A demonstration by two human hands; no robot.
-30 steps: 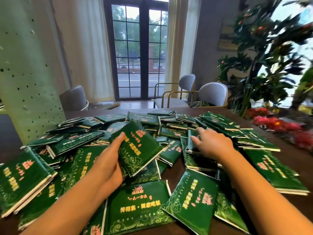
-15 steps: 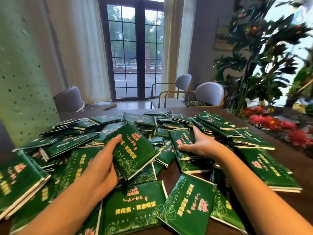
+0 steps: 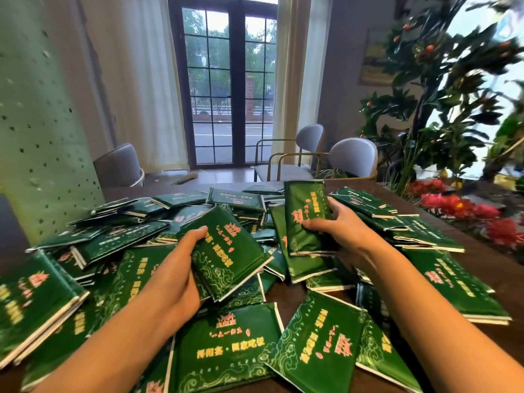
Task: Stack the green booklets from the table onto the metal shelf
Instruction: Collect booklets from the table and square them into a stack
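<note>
Yellow Chinese print on green booklets (image 3: 226,321), roughly "回家吃饭"

— What carries the things here?
— A dark brown wooden desk (image 3: 490,268). Only small parts of its top show, along the right side and in a gap near the front.
— And what lies on it?
— Many green booklets (image 3: 232,344) with pink and yellow print and white page edges. They overlap in a loose heap from left to right, some flat, some tilted on others.
— Anything more?
— Red and pink flowers (image 3: 459,208) at the far right. Whether they rest on the desk or beside it, I cannot tell.
</note>
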